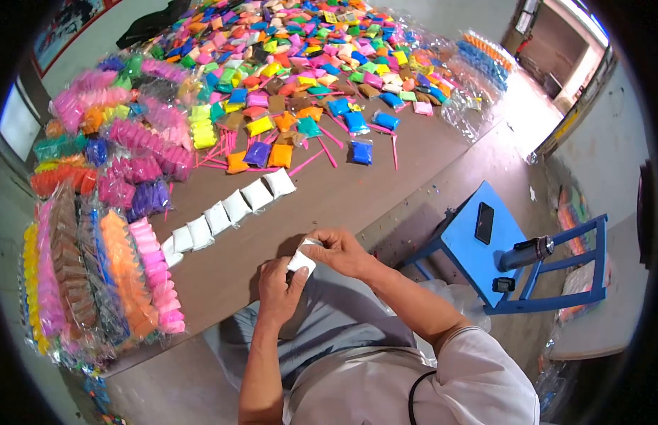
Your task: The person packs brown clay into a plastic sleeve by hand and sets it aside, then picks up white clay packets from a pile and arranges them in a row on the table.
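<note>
Above my lap, at the table's near edge, both hands hold a small white packet (pixel 301 264). My left hand (pixel 276 287) is closed on its lower left side, with the thumb along it. The fingers of my right hand (pixel 341 251) pinch its upper right end. Part of the packet is hidden by the fingers. Just beyond my hands, a slanting row of several white packets (pixel 236 206) lies on the brown table (pixel 272 227). Single blue (pixel 361 152), purple and orange packets lie past the row, among thin pink plastic sticks (pixel 327 151).
A large heap of coloured packets (pixel 308 49) covers the table's far part. Bundled strips of packets (pixel 123 276) are stacked along the left. To the right stands a blue chair (pixel 478 212) bearing a phone (pixel 485 222), a flask (pixel 525 253) and a small black object (pixel 504 285).
</note>
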`<action>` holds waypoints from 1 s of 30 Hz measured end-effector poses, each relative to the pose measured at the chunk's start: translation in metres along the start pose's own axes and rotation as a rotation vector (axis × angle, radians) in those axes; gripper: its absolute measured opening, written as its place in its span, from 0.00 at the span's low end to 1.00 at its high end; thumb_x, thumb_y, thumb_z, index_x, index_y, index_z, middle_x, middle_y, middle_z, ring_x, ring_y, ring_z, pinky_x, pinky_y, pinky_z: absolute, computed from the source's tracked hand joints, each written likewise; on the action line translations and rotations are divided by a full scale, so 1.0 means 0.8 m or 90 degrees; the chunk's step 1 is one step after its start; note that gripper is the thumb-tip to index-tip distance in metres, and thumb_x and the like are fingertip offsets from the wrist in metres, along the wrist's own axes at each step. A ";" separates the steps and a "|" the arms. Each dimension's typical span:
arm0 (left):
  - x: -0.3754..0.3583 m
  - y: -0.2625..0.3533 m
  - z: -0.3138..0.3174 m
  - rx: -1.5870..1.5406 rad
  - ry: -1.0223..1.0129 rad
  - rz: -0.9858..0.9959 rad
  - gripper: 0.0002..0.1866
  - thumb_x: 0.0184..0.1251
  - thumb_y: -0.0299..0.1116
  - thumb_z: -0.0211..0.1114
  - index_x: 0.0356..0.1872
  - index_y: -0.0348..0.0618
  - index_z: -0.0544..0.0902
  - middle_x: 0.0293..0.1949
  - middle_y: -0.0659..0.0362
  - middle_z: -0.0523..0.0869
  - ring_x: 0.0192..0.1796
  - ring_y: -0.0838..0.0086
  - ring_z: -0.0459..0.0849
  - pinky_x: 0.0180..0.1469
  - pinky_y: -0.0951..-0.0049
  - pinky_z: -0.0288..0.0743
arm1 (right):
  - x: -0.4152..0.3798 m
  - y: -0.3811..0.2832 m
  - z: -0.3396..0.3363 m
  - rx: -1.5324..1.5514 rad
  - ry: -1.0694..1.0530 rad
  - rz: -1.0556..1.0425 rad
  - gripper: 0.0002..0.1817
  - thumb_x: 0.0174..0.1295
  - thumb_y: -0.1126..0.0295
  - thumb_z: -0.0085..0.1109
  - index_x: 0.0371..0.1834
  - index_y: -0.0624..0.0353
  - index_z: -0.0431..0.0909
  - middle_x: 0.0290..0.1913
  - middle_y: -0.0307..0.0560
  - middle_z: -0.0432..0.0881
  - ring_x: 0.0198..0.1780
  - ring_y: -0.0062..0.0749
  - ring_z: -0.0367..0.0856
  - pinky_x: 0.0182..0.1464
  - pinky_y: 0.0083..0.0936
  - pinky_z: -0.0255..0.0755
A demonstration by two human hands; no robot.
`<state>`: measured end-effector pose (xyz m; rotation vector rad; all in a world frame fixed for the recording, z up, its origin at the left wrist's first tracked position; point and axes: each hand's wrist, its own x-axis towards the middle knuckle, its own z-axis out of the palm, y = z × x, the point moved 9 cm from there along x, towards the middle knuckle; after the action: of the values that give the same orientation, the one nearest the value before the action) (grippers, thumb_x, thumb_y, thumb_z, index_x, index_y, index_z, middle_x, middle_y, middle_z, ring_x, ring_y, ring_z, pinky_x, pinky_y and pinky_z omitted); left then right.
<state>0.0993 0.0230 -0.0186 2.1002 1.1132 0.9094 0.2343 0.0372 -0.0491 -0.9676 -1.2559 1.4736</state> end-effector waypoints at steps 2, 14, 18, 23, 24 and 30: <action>0.000 -0.002 0.000 -0.003 0.003 -0.009 0.23 0.74 0.51 0.57 0.40 0.36 0.80 0.35 0.46 0.82 0.41 0.50 0.77 0.47 0.54 0.69 | -0.004 -0.003 -0.003 -0.019 0.012 0.038 0.11 0.70 0.65 0.63 0.46 0.63 0.83 0.36 0.34 0.82 0.38 0.15 0.77 0.42 0.19 0.72; -0.003 -0.011 -0.001 -0.060 0.009 -0.033 0.22 0.75 0.49 0.56 0.44 0.35 0.80 0.38 0.45 0.82 0.44 0.50 0.77 0.49 0.53 0.68 | -0.005 0.014 -0.015 -0.018 -0.038 0.009 0.07 0.63 0.75 0.69 0.40 0.63 0.80 0.34 0.33 0.81 0.37 0.13 0.74 0.38 0.18 0.68; -0.004 -0.017 -0.001 -0.092 0.030 -0.043 0.20 0.75 0.47 0.55 0.41 0.35 0.78 0.36 0.44 0.80 0.43 0.50 0.76 0.48 0.53 0.68 | -0.002 -0.009 -0.006 0.002 -0.074 0.006 0.11 0.62 0.75 0.70 0.45 0.64 0.81 0.36 0.35 0.81 0.38 0.16 0.76 0.39 0.20 0.71; -0.004 -0.018 0.002 -0.044 0.017 -0.014 0.20 0.75 0.46 0.55 0.34 0.36 0.74 0.34 0.45 0.79 0.41 0.49 0.75 0.47 0.52 0.67 | -0.003 -0.033 0.013 -0.208 -0.167 0.065 0.14 0.61 0.74 0.70 0.49 0.64 0.80 0.38 0.38 0.82 0.38 0.18 0.77 0.41 0.21 0.73; -0.004 -0.019 0.002 -0.043 0.012 -0.022 0.20 0.75 0.46 0.55 0.32 0.37 0.73 0.33 0.45 0.78 0.41 0.49 0.75 0.47 0.51 0.67 | -0.005 -0.024 0.020 -0.237 -0.203 0.069 0.15 0.61 0.73 0.70 0.49 0.64 0.79 0.39 0.38 0.81 0.38 0.18 0.77 0.41 0.20 0.73; -0.003 -0.013 -0.001 -0.043 0.025 -0.018 0.18 0.75 0.44 0.55 0.35 0.37 0.77 0.34 0.47 0.80 0.40 0.50 0.76 0.47 0.52 0.68 | -0.017 -0.016 0.013 -0.234 -0.139 0.041 0.10 0.67 0.72 0.65 0.47 0.65 0.80 0.38 0.37 0.81 0.42 0.17 0.76 0.42 0.20 0.72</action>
<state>0.0929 0.0258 -0.0263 2.0153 1.1147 0.9648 0.2296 0.0222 -0.0350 -1.1149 -1.7101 1.4557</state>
